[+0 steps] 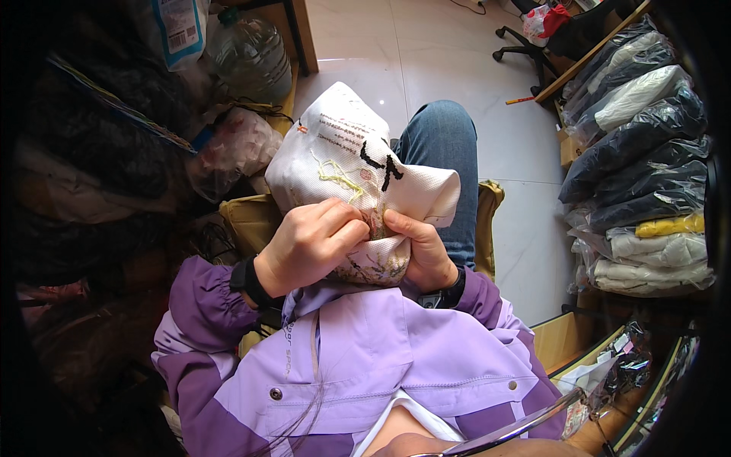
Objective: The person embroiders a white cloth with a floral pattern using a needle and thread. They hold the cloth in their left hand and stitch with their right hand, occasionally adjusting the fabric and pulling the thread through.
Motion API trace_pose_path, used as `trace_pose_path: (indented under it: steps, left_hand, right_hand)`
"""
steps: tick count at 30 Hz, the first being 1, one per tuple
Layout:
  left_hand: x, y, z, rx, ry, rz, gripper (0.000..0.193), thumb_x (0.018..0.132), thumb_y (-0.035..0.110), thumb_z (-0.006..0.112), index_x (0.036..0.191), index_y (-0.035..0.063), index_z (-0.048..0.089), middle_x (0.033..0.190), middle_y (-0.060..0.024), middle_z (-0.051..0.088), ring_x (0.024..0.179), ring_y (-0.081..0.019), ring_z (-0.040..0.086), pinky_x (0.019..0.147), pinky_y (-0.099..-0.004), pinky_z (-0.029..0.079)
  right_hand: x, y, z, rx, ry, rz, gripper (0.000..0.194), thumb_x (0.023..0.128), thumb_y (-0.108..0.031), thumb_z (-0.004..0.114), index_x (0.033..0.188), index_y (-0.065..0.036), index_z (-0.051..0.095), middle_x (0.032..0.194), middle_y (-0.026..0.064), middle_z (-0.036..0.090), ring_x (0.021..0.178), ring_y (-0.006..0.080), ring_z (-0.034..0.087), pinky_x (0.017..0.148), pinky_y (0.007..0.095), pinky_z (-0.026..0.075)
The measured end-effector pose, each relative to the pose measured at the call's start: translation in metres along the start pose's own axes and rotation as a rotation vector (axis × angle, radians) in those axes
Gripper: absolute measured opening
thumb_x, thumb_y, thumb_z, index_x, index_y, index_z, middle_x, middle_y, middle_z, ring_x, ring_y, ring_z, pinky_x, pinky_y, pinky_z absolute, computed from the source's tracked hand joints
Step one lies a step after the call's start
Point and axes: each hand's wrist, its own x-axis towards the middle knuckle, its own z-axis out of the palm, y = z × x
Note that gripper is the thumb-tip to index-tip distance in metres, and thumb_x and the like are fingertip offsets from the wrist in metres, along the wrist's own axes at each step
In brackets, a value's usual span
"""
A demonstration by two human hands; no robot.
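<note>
A white cross-stitch fabric [337, 114] with dark stitched characters, rows of small stitching and a stitched plant pattern lies bunched over my lap. My left hand [311, 245] pinches at the cloth near its middle, fingertips together; whether a needle is between them cannot be seen. My right hand [425, 248] grips a fold of the fabric, thumb on top and the other fingers hidden beneath. Loose yellow-green thread [340, 176] trails across the cloth just above my left fingertips.
Plastic-wrapped folded garments [645, 154] are stacked on the right. At the upper left stand a large clear water bottle [251, 57] and a plastic bag [240, 148]. Multicoloured thread strands [123, 108] hang at the left. A wheeled chair base [528, 51] is on the tiled floor.
</note>
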Motion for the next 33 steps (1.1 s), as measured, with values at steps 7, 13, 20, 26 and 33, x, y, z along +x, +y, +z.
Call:
trace_pose_path:
  steps: [7, 13, 20, 26, 33]
  left_hand:
    - [0.003, 0.000, -0.007, -0.042, 0.040, -0.061, 0.021, 0.076, 0.006, 0.088, 0.085, 0.0053, 0.070, 0.080, -0.0053, 0.068, 0.067, -0.0237, 0.068, 0.058, -0.0343, 0.054]
    - [0.008, -0.006, -0.001, -0.072, 0.080, -0.179, 0.025, 0.073, 0.009, 0.092, 0.084, 0.0052, 0.069, 0.076, -0.0074, 0.068, 0.065, -0.0255, 0.068, 0.056, -0.0340, 0.052]
    - [0.026, -0.012, -0.012, -0.347, -0.127, -0.518, 0.042, 0.067, 0.008, 0.099, 0.095, 0.0015, 0.068, 0.080, -0.0031, 0.064, 0.064, -0.0080, 0.060, 0.058, -0.0268, 0.050]
    - [0.041, -0.011, -0.021, -0.385, -0.186, -0.577, 0.028, 0.081, 0.008, 0.089, 0.099, 0.0017, 0.070, 0.087, -0.0049, 0.065, 0.065, -0.0087, 0.058, 0.058, -0.0255, 0.046]
    - [0.042, -0.011, -0.014, -0.317, -0.129, -0.546, 0.020, 0.083, 0.010, 0.087, 0.085, 0.0005, 0.070, 0.080, -0.0054, 0.063, 0.063, -0.0092, 0.053, 0.056, -0.0265, 0.042]
  right_hand:
    - [0.002, 0.004, -0.005, -0.073, 0.056, -0.078, 0.044, 0.101, -0.014, 0.071, 0.141, -0.001, 0.058, 0.129, 0.0122, 0.069, 0.116, 0.0223, 0.069, 0.102, 0.0377, 0.056]
    - [-0.002, 0.004, 0.001, -0.128, 0.067, -0.133, 0.045, 0.100, -0.010, 0.072, 0.141, -0.001, 0.058, 0.129, 0.0120, 0.069, 0.115, 0.0221, 0.069, 0.102, 0.0378, 0.056]
    - [-0.002, 0.004, 0.000, -0.216, 0.074, -0.198, 0.044, 0.100, -0.008, 0.073, 0.141, 0.000, 0.059, 0.130, 0.0118, 0.069, 0.115, 0.0208, 0.070, 0.099, 0.0353, 0.057]
    - [-0.003, 0.004, 0.001, -0.272, 0.016, -0.239, 0.044, 0.100, -0.008, 0.073, 0.141, 0.000, 0.060, 0.129, 0.0103, 0.069, 0.114, 0.0190, 0.069, 0.098, 0.0336, 0.057]
    - [-0.002, 0.006, -0.001, -0.302, 0.062, -0.253, 0.046, 0.099, -0.007, 0.074, 0.142, -0.001, 0.060, 0.130, 0.0099, 0.069, 0.115, 0.0185, 0.069, 0.100, 0.0327, 0.056]
